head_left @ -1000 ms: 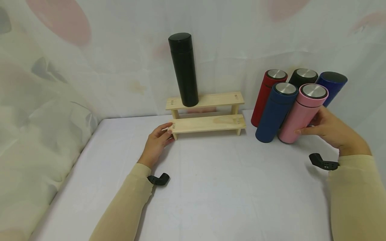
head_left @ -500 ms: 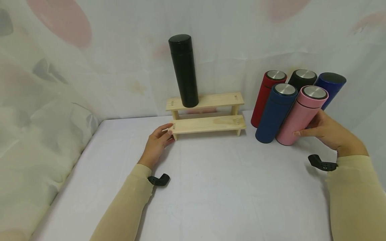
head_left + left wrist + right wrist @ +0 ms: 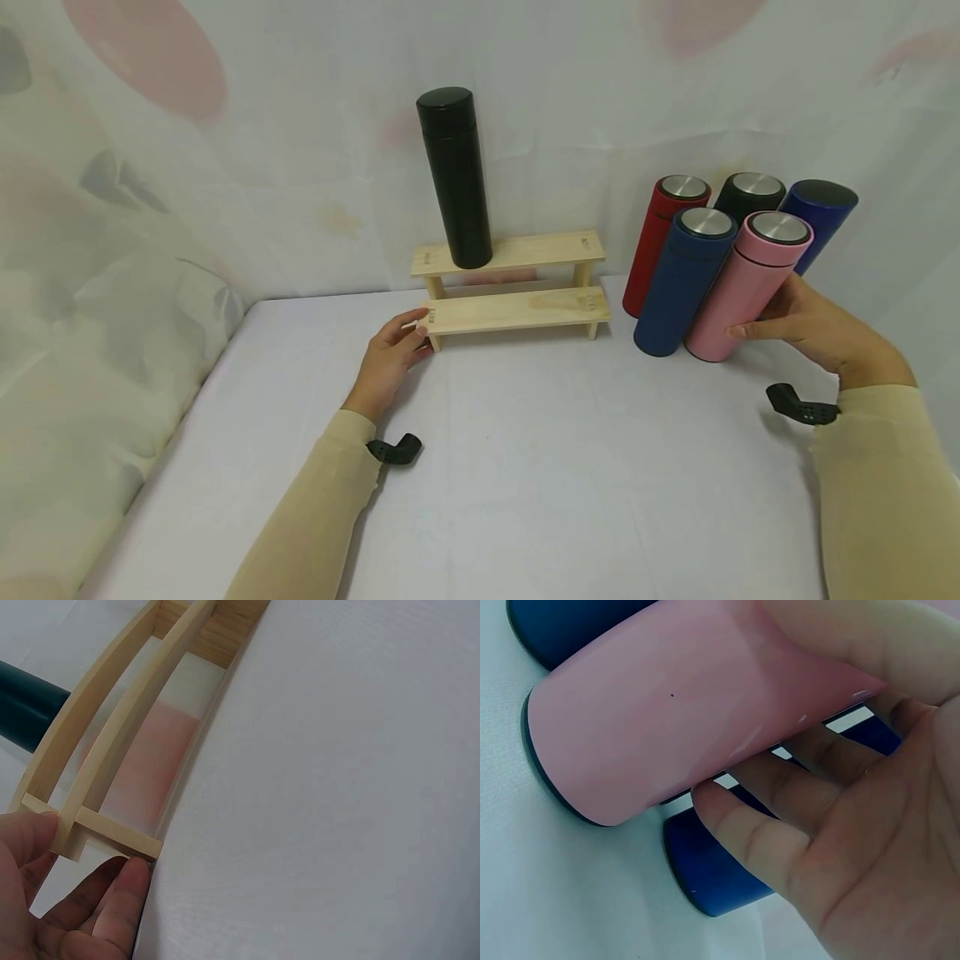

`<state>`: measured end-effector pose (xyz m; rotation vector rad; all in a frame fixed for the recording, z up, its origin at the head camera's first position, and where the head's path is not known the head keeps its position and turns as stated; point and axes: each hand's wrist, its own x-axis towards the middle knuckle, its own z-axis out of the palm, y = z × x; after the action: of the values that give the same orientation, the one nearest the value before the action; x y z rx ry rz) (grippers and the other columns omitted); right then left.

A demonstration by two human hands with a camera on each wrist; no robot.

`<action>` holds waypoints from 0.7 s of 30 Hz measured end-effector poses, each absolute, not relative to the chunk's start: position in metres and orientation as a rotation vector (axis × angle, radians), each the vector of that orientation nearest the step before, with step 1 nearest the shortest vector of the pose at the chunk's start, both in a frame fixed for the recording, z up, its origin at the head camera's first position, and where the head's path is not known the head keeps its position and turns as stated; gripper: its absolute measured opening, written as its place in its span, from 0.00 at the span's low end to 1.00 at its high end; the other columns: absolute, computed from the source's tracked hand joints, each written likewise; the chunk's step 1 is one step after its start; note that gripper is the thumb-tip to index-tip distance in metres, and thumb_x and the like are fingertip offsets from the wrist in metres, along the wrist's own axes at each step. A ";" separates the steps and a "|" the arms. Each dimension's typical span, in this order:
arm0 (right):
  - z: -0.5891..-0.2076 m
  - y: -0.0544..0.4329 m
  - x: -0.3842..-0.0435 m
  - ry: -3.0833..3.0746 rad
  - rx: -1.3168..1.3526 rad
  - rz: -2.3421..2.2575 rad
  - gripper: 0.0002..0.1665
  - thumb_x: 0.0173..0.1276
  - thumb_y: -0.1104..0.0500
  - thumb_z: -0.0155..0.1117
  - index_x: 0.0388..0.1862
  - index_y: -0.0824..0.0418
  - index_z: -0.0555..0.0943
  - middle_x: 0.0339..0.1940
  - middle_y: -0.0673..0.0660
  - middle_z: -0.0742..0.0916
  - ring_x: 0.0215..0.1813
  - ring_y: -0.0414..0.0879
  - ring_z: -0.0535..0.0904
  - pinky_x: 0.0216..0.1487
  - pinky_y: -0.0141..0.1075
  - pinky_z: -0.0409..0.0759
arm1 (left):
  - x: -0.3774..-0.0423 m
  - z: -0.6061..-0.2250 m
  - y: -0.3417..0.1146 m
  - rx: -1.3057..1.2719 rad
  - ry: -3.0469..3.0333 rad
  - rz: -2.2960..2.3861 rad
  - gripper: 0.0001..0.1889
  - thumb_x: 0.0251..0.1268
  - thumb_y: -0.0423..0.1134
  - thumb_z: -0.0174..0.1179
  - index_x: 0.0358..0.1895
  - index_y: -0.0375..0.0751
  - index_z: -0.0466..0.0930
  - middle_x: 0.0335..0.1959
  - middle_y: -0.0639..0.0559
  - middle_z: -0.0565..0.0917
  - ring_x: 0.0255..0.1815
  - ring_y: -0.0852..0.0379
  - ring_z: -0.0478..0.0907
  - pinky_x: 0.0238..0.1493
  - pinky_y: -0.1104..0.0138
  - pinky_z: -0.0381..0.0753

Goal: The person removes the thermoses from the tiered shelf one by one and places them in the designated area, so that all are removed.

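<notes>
In the head view, my left hand (image 3: 384, 358) pinches the left end of the lower tier of a two-tier wooden shelf stand (image 3: 517, 309). The left wrist view shows the thumb and fingers (image 3: 124, 900) at the end of its frame. One black thermos (image 3: 456, 179) stands upright on the upper tier, left of its middle. At the right, my right hand (image 3: 821, 325) grips a pink thermos (image 3: 750, 292) with a steel lid, thumb (image 3: 757, 330) in front and fingers behind. The pink thermos stands beside a blue thermos (image 3: 682, 283); from above I cannot tell whether they touch.
Behind these stand a red thermos (image 3: 660, 242), another black thermos (image 3: 750, 193) and a dark blue thermos (image 3: 821, 217), close together. White cloth covers the table (image 3: 510, 467). A patterned white curtain (image 3: 300, 150) hangs behind, and bunched fabric (image 3: 97, 375) lines the left side.
My right hand and the pink thermos have shifted slightly left, with its base nearer the blue thermos. My left hand stays at the shelf stand, which has not visibly moved.
</notes>
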<state>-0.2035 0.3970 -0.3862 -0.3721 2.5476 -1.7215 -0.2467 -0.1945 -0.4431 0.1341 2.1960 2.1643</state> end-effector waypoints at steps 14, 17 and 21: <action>-0.369 0.400 -0.198 2.592 -0.397 -1.682 0.50 0.73 0.76 0.70 0.83 0.44 0.62 0.68 0.48 0.82 0.61 0.42 0.84 0.56 0.29 0.85 | -0.245 -0.441 -0.194 0.142 2.211 2.152 0.23 0.87 0.38 0.60 0.78 0.39 0.75 0.73 0.36 0.74 0.70 0.41 0.77 0.70 0.55 0.81; -0.365 0.402 -0.195 2.576 -0.430 -1.744 0.51 0.72 0.79 0.68 0.86 0.46 0.64 0.68 0.51 0.81 0.60 0.43 0.84 0.54 0.30 0.86 | -0.244 -0.440 -0.193 0.148 2.212 2.150 0.23 0.87 0.38 0.59 0.78 0.39 0.74 0.73 0.36 0.74 0.71 0.41 0.77 0.69 0.55 0.82; -0.362 0.407 -0.193 2.421 -0.518 -1.948 0.48 0.70 0.85 0.62 0.83 0.54 0.68 0.64 0.56 0.82 0.57 0.46 0.85 0.53 0.30 0.87 | -0.244 -0.440 -0.194 0.140 2.208 2.152 0.23 0.88 0.38 0.59 0.78 0.39 0.74 0.73 0.36 0.74 0.71 0.41 0.77 0.70 0.55 0.81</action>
<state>-0.1928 0.4066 -0.3615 -0.5181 2.4207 -1.9477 -0.2441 -0.1937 -0.4404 0.1404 2.2076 2.1523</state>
